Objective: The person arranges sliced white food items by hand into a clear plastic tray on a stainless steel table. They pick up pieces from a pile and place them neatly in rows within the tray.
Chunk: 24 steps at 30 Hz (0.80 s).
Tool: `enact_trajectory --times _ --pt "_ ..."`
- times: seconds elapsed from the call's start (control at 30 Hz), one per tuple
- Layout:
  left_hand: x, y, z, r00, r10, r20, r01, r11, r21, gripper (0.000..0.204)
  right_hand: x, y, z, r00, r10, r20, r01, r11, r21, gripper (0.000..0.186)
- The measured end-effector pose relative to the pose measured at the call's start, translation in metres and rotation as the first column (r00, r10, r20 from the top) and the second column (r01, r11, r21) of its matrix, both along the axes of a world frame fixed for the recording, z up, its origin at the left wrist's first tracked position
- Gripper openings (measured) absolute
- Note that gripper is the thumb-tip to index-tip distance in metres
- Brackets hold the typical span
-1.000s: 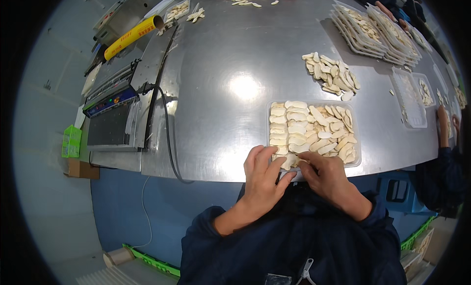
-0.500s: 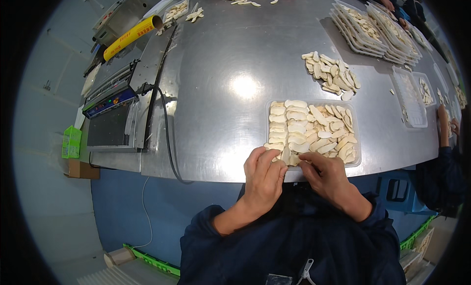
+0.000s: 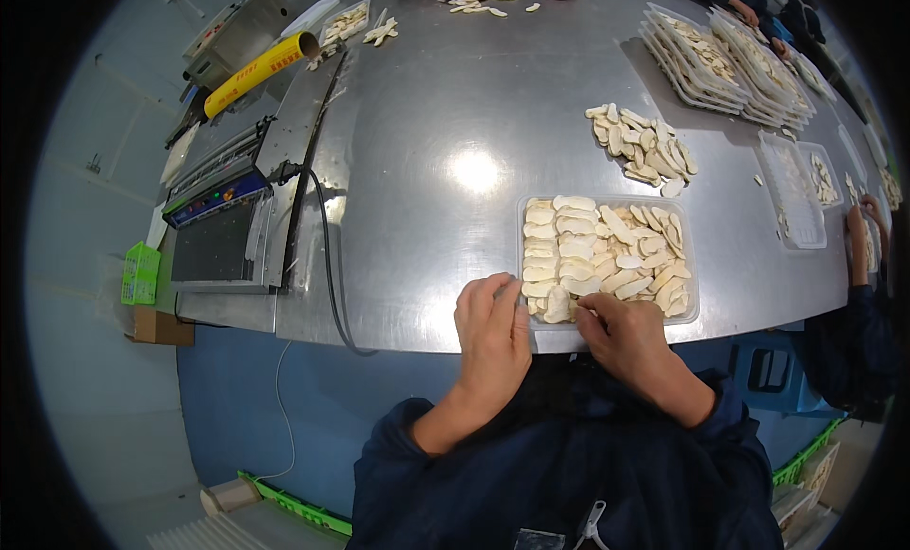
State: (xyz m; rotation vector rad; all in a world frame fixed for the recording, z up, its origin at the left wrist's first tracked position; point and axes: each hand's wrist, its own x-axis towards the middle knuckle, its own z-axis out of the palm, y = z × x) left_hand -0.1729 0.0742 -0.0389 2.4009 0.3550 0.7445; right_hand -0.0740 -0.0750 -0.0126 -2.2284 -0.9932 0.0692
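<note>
There are two bare hands (image 3: 627,337) of the wearer, one filled clear plastic tray (image 3: 695,256) before them, one yellow cylindrical tube (image 3: 254,78).

Pale grey wall (image 3: 85,228) at left. Blue floor (image 3: 232,398) below, with 1 thin white cable (image 3: 277,389) lying across it. A broad metal table (image 3: 408,162) spans the centre, its surface showing 1 bright patch of reflected light (image 3: 474,171). At lower right, 1 blue stool (image 3: 798,384) stands near the table's edge.
</note>
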Motion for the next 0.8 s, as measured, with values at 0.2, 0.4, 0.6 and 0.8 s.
enact_trajectory --times 0.2,0.4,0.6,0.8 --pt "0.001 -0.002 -0.001 1.0 -0.002 0.03 0.002 1.0 0.003 0.027 -0.001 0.008 -0.001 0.999 -0.017 -0.029 0.015 0.997 -0.073 0.016" --pt "0.001 -0.001 -0.004 0.998 -0.016 0.054 0.017 1.0 -0.015 0.028 -0.001 0.014 -0.002 0.985 -0.088 -0.151 0.068 0.989 -0.132 0.023" --pt "0.001 0.0 -0.004 0.998 -0.018 0.061 0.02 0.999 -0.028 0.028 0.0 0.017 -0.003 0.974 -0.114 -0.195 0.09 0.988 -0.126 0.025" --pt "0.001 0.001 -0.006 0.997 -0.03 0.074 0.034 0.998 -0.053 0.028 -0.003 0.022 -0.001 0.975 -0.146 -0.168 0.127 0.985 -0.12 0.025"
